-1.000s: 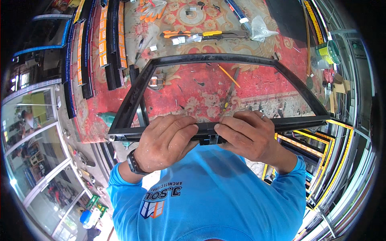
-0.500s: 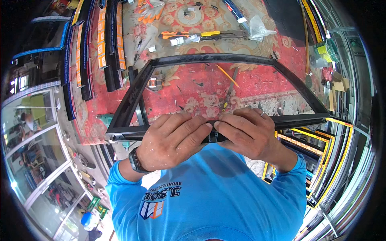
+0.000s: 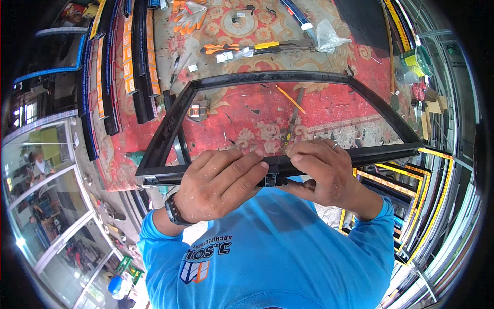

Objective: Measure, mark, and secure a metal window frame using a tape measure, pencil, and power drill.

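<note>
A black metal frame (image 3: 272,76), shaped like a window sash, lies over the red patterned covering of the work surface. Its near rail runs just in front of my body. My left hand (image 3: 218,181), with a dark watch at the wrist, is closed over that rail left of the middle. On the other side of the middle, my right hand (image 3: 329,172) grips the same rail, fingers on top and thumb lower down. Between the two hands a small black fitting (image 3: 271,176) shows on the rail; its exact kind is unclear. The fingertips' undersides are hidden.
Inside the frame's outline lie a pencil (image 3: 292,99), a tape measure (image 3: 197,112) and a thin yellow-handled tool (image 3: 288,138). Cutters (image 3: 267,46), gloves (image 3: 189,18) and a plastic bag (image 3: 330,37) sit beyond. Long profiles (image 3: 139,62) line the left; taped frames (image 3: 437,206) stand right.
My right hand has shifted slightly right, and its thumb has dropped below the rail, exposing more of the black fitting. My left hand stays nearly in place on the frame.
</note>
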A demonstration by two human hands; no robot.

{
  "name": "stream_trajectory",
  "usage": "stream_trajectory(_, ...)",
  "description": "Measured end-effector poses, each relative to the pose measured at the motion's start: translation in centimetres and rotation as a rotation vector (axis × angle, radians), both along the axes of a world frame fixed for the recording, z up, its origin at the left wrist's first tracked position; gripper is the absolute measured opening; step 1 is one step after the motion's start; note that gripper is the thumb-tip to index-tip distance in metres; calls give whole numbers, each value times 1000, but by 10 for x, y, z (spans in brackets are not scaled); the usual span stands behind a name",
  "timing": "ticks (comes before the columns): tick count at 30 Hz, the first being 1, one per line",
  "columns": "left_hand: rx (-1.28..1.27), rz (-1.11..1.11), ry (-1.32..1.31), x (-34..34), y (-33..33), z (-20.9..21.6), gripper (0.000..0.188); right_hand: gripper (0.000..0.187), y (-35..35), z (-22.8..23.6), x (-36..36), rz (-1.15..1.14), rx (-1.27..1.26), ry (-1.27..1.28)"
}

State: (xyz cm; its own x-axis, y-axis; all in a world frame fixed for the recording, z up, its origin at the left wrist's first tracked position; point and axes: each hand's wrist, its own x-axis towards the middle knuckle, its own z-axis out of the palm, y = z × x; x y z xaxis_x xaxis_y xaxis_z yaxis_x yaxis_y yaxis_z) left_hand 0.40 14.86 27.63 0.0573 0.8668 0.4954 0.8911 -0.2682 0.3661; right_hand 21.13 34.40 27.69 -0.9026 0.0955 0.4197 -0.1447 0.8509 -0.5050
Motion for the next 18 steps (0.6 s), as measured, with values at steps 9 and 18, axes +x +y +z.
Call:
stream_trajectory(9, 7, 3, 2, 1, 0, 0, 51, 84, -1, 3, 2, -20, 8, -42)
stream_trajectory(18, 14, 8, 14, 3, -1, 0, 50, 76, -3, -1, 4, -30, -26, -23)
